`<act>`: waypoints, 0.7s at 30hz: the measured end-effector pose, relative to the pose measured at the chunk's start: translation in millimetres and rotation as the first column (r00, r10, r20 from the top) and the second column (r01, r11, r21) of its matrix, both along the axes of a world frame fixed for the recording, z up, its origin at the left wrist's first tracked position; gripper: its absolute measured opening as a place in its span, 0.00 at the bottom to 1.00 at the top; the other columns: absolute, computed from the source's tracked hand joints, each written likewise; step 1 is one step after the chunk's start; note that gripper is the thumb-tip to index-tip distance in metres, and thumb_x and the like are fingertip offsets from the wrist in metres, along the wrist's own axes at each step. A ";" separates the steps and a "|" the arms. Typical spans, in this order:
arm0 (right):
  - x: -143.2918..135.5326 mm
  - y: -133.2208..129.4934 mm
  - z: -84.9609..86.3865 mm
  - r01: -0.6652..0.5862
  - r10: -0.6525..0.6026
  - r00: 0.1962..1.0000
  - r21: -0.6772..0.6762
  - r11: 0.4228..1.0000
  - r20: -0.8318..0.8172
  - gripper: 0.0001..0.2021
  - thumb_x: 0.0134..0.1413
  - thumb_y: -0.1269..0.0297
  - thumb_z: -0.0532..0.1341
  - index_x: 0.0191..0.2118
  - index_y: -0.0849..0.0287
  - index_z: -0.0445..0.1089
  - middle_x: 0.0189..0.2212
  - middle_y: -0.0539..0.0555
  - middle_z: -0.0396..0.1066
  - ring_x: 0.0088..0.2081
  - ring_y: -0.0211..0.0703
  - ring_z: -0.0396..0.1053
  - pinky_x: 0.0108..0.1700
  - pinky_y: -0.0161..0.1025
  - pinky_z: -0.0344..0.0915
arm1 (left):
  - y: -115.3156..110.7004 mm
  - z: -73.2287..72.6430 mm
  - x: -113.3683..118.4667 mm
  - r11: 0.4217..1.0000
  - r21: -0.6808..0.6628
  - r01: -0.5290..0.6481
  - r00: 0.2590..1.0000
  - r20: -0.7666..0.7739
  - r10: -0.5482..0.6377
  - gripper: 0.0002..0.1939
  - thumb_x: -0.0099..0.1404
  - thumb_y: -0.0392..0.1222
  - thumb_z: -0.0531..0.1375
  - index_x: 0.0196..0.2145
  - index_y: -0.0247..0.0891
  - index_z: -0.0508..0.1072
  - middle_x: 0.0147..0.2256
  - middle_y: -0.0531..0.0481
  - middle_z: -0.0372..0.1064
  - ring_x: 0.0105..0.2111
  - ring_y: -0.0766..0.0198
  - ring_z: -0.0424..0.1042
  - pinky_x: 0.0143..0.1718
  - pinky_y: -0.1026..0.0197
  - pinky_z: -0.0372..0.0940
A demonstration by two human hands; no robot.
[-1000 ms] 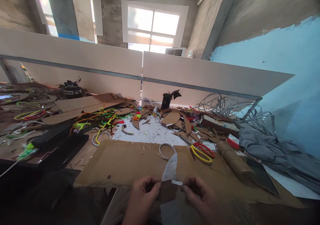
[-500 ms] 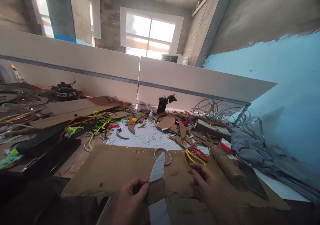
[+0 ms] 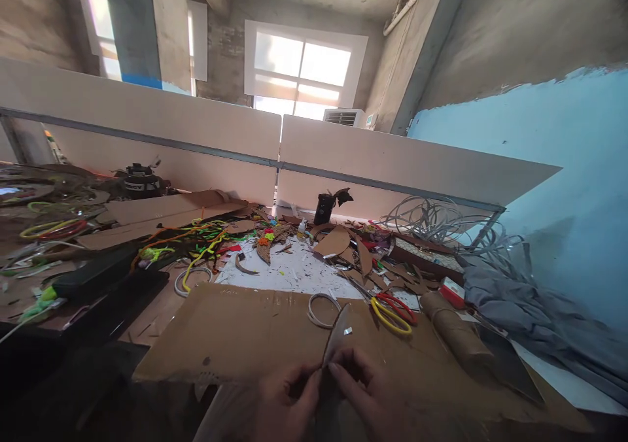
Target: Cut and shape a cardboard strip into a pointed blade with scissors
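Observation:
At the front edge of a large brown cardboard sheet point(image 3: 235, 331), my two hands meet at a narrow strip with a pointed tip point(image 3: 338, 329), turned nearly edge-on. My left hand point(image 3: 290, 396) is closed on it from the left. From the right, my right hand point(image 3: 362, 384) pinches at the same strip, its fingertips against it. A small white scrap point(image 3: 348, 331) shows beside the tip; whether it is stuck to the strip I cannot tell. Just behind the tip lies a grey ring point(image 3: 311, 308). The lower part of the strip is dark and hard to make out.
Scissors with yellow and red handles point(image 3: 392, 318) lie right of my hands. Farther right are a brown roll point(image 3: 456, 334) and a grey cloth point(image 3: 515, 305). Cardboard offcuts point(image 3: 336, 240) and coloured cords point(image 3: 203, 252) litter the back. A pale partition point(image 3: 417, 161) stands behind the table.
My right hand has come in from the right and now meets the strip. The strip has turned from its white face to nearly edge-on. The view has shifted slightly.

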State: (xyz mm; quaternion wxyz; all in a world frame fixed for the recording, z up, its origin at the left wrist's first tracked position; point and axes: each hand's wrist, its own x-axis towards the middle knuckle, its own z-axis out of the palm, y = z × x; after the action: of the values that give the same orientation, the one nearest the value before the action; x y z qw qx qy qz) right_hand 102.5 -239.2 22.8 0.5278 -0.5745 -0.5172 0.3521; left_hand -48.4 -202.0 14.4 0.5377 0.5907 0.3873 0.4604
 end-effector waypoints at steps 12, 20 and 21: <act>7.5 -4.7 -9.2 0.003 -0.002 0.994 0.010 1.000 -0.108 0.19 0.52 0.45 0.64 0.31 0.59 0.72 0.25 0.48 0.67 0.28 0.39 0.63 0.30 0.34 0.60 | 1.4 -19.0 18.1 0.943 -0.155 0.296 0.894 0.394 -0.215 0.18 0.56 0.57 0.66 0.35 0.39 0.75 0.42 0.45 0.79 0.45 0.53 0.75 0.49 0.55 0.67; 8.8 -11.2 -6.0 0.030 -0.031 0.999 -0.012 0.999 -0.017 0.21 0.52 0.42 0.62 0.31 0.58 0.74 0.26 0.50 0.71 0.30 0.42 0.67 0.32 0.35 0.62 | -2.4 -18.6 21.0 0.957 -0.183 0.225 0.954 0.242 -0.178 0.18 0.58 0.58 0.61 0.37 0.42 0.70 0.37 0.50 0.77 0.43 0.54 0.74 0.49 0.56 0.65; 9.3 -12.2 -5.5 0.041 -0.041 0.999 -0.001 0.999 0.023 0.20 0.52 0.43 0.62 0.31 0.57 0.75 0.28 0.51 0.72 0.32 0.43 0.68 0.35 0.36 0.63 | -3.0 -19.5 21.2 0.963 -0.172 0.206 0.955 0.251 -0.159 0.18 0.58 0.59 0.61 0.36 0.42 0.70 0.37 0.49 0.77 0.44 0.54 0.74 0.49 0.56 0.65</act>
State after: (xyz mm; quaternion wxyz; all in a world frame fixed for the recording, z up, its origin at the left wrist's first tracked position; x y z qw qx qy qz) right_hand 111.8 -251.4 17.3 0.5286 -0.5894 -0.5110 0.3347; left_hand -27.1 -204.9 -5.1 0.6757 0.5096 0.3080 0.4345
